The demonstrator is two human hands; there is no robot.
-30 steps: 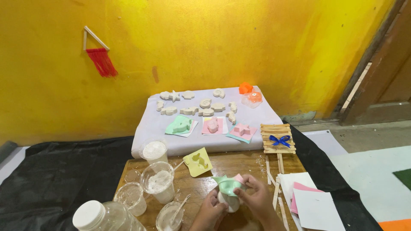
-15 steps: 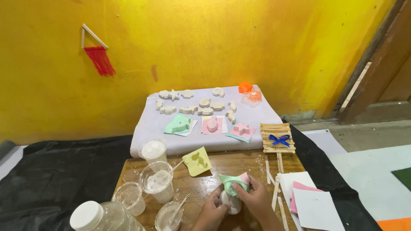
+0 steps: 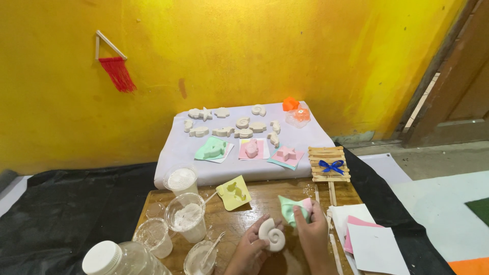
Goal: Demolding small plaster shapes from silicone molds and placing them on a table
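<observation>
My left hand [image 3: 249,248] holds a white plaster cast shaped like a spiral shell [image 3: 272,236] over the wooden board [image 3: 257,203]. My right hand [image 3: 311,233] grips a soft green and pink mould [image 3: 294,208], peeled away and held just right of the shell. A yellow mould with a seahorse hollow [image 3: 234,192] lies on the board ahead of my hands.
Plastic cups of white powder and paste [image 3: 187,216] and a white-lidded jar [image 3: 117,259] stand at my left. Several plaster casts [image 3: 234,126] and filled moulds [image 3: 252,149] dry on a white cloth by the yellow wall. A stick raft with a blue bow [image 3: 330,164] and paper sheets [image 3: 369,237] lie right.
The shell cast has come out of the mould. My left hand now holds it bare, and my right hand has drawn the mould off to the right.
</observation>
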